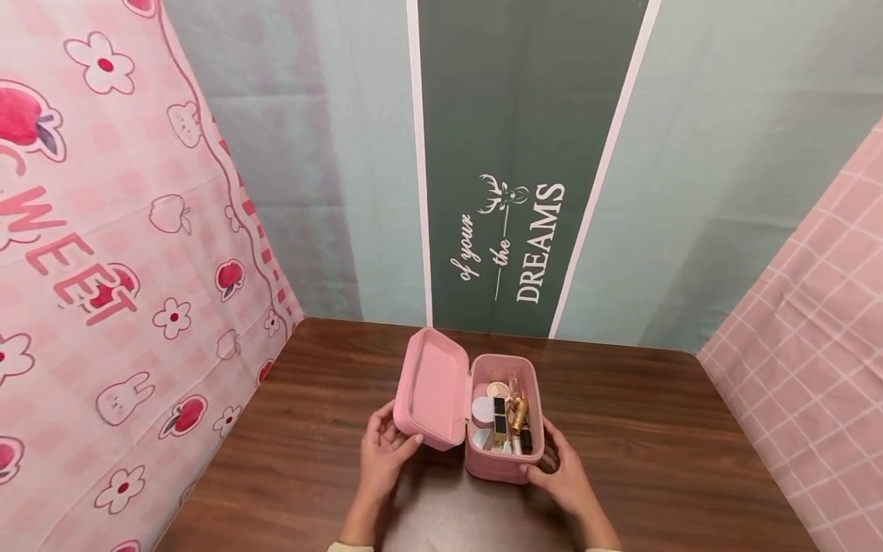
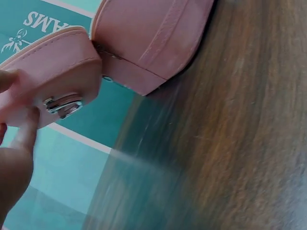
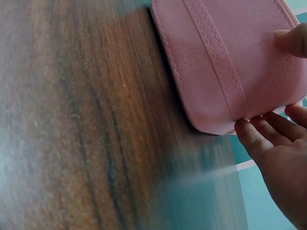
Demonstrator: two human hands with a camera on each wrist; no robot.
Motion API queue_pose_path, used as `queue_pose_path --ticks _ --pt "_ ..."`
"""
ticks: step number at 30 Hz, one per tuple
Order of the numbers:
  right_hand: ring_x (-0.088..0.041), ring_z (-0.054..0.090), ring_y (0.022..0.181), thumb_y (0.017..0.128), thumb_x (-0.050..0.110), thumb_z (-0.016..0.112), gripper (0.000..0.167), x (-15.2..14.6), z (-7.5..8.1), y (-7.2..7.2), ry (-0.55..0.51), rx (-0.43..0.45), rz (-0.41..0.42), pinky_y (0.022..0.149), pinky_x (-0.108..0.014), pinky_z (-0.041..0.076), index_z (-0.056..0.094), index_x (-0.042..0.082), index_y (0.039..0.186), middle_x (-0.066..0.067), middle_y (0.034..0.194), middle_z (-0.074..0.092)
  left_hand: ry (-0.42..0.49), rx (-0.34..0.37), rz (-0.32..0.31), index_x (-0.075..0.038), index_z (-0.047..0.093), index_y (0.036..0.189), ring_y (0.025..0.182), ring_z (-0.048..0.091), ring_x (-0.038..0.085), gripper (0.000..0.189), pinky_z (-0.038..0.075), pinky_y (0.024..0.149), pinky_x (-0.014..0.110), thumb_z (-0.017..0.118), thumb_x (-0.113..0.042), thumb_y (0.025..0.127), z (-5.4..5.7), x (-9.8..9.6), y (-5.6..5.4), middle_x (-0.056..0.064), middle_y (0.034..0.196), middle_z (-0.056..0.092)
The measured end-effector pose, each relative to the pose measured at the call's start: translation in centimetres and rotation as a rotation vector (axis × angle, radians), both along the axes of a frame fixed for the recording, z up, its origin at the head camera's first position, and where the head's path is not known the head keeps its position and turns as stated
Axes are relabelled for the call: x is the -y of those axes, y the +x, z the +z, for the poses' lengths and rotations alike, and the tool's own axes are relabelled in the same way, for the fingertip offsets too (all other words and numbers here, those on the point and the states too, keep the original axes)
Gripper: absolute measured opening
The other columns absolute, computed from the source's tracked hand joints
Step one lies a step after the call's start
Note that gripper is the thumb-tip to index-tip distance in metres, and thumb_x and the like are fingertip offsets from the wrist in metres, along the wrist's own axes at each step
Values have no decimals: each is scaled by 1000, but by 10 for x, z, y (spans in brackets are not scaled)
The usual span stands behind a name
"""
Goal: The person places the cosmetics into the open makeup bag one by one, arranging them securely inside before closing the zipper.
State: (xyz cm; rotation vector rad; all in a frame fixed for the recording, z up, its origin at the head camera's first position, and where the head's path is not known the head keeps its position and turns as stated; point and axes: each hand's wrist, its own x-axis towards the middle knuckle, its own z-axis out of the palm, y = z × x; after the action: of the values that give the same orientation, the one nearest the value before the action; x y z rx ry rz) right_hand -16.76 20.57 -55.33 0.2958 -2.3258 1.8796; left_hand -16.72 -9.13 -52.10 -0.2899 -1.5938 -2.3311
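Note:
A pink makeup case [image 1: 498, 468] stands unzipped on the table, its lid [image 1: 438, 381] swung out to the left on a side hinge. My left hand [image 1: 382, 452] holds the lid's near left corner between thumb and fingers. On the lid's outside, a metal buckle-like fitting [image 2: 64, 105] shows in the left wrist view. My right hand [image 1: 562, 473] grips the case's near right corner, thumb [image 3: 291, 40] on the front wall and fingers along the side. Inside lie a round pale container [image 1: 482, 411], a black-and-gold item [image 1: 500, 416], gold tubes [image 1: 520, 416] and other small cosmetics, partly overlapping.
The dark wood-grain table [image 1: 635, 429] spreads around the case. Behind it hangs a green and grey-blue cloth [image 1: 345, 153] with printed lettering. Pink patterned cloths hang at the left [image 1: 138, 268] and right [image 1: 821, 337].

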Motion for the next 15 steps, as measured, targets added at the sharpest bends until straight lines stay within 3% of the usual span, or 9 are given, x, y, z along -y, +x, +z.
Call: queue_pose_path --ticks 6,10,15 --pt "-39 44 116 67 -7 77 83 -1 1 -1 -4 10 -15 89 -43 42 34 -4 138 -29 131 43 -73 -103 -83 6 25 138 110 52 24 65 44 87 30 56 16 82 -7 -5 -4 29 133 41" --pt "-41 43 117 66 -9 76 84 -1 -2 -2 -12 3 -12 88 -43 42 33 -5 138 -30 132 41 -67 -139 -66 8 26 134 109 53 21 59 43 88 29 54 16 83 -8 -12 -4 20 130 47" --pt "-42 44 116 65 -11 76 85 0 -6 -2 -29 -1 -13 88 -43 43 33 -6 139 -31 131 42 -126 -181 -32 10 31 128 109 53 20 50 43 89 31 54 14 84 -3 -24 -4 13 122 51"
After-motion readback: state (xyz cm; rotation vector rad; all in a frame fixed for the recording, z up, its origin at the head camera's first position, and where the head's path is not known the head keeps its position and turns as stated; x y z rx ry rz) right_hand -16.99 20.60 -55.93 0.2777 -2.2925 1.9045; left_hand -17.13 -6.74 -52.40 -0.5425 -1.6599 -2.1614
